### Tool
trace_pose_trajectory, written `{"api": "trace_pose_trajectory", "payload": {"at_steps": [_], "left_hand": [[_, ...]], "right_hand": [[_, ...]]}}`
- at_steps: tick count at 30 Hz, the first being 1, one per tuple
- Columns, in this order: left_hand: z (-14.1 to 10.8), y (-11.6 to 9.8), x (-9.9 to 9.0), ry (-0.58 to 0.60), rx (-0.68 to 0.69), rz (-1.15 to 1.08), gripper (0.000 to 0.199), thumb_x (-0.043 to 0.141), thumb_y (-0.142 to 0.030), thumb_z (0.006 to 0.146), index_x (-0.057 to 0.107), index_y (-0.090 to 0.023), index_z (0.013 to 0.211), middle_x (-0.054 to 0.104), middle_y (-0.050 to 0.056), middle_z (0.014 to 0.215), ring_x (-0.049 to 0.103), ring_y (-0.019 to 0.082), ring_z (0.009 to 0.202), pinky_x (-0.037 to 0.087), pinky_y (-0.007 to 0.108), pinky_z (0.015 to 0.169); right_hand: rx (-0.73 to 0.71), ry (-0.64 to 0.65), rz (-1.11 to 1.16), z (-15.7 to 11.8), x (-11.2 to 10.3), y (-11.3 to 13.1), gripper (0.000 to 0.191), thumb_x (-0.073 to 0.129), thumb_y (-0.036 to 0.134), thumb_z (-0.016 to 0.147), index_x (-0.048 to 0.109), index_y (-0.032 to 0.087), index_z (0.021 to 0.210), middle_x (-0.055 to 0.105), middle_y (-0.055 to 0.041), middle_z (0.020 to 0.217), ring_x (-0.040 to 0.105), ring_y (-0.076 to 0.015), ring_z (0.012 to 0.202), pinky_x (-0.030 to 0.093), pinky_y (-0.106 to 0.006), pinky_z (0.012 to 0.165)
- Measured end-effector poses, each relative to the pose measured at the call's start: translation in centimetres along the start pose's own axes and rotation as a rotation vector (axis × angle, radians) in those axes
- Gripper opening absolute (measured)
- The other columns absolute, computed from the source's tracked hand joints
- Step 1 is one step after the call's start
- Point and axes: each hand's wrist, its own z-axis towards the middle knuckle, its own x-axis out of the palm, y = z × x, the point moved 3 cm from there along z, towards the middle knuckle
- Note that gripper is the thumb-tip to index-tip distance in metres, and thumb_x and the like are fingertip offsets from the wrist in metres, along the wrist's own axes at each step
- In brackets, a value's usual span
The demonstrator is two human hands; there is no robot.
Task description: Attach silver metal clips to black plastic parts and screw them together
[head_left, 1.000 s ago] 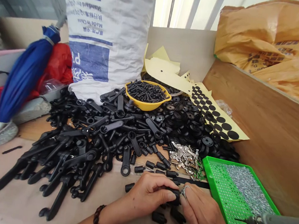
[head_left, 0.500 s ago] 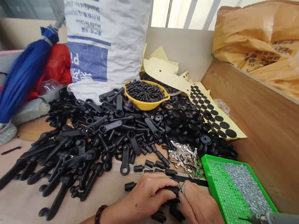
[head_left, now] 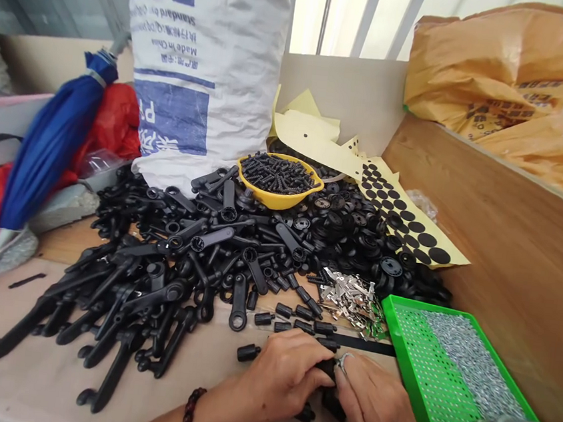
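In the head view, the left hand (head_left: pixel 284 376) and right hand (head_left: pixel 376 409) meet low in the frame, fingers clamped together on a short black plastic sleeve (head_left: pixel 328 368) held between them. A matching loose sleeve (head_left: pixel 248 352) lies just beyond the left hand, and a green perforated tray (head_left: pixel 401 344) sits beside the right hand.

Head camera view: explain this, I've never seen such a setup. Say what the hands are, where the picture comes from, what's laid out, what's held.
These are a person's bare hands, no machine. The camera is worn on the head, looking down. The left hand, with a dark beaded bracelet, and the right hand, wearing a silver ring, together hold a small black plastic cylinder. On the tan paper-covered bench lie a heap of black plastic lever handles, a yellow plastic bowl of black screws, and a green perforated tray of small silver parts.
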Motion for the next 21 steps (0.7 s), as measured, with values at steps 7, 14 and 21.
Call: {"api": "trace_pose_trajectory", "payload": {"at_steps": [7,14,21], "left_hand": [[0.3,0.1,-0.2,0.006,-0.027,0.055,0.024,0.042,-0.02,0.093,0.065,-0.013,0.089,0.07,0.007,0.077,0.064,0.018,0.07,0.051,0.028,0.067],[1.2,3.4,-3.9,0.098,-0.253,0.299,0.014,0.053,-0.014,0.086,0.067,-0.017,0.089,0.067,0.005,0.088,0.058,0.019,0.084,0.047,0.03,0.078],[1.0,4.7,-4.9,0.163,-0.395,0.296,0.014,0.055,-0.015,0.085,0.068,-0.018,0.09,0.069,0.004,0.089,0.059,0.019,0.086,0.046,0.029,0.08]], "right_hand": [[0.077,0.025,0.071,1.4,0.4,-0.1,0.027,0.027,0.016,0.096,0.042,0.023,0.075,0.053,0.0019,0.06,0.053,-0.0132,0.051,0.038,-0.025,0.05],[0.199,0.053,0.064,3.5,-1.2,-1.8,0.026,0.033,0.033,0.098,0.036,0.025,0.074,0.049,0.0055,0.057,0.05,-0.0122,0.046,0.035,-0.025,0.046],[0.093,0.039,-0.021,4.1,-0.6,-2.1,0.026,0.031,0.029,0.098,0.035,0.025,0.073,0.048,0.0049,0.058,0.049,-0.0126,0.047,0.034,-0.025,0.047]]}}
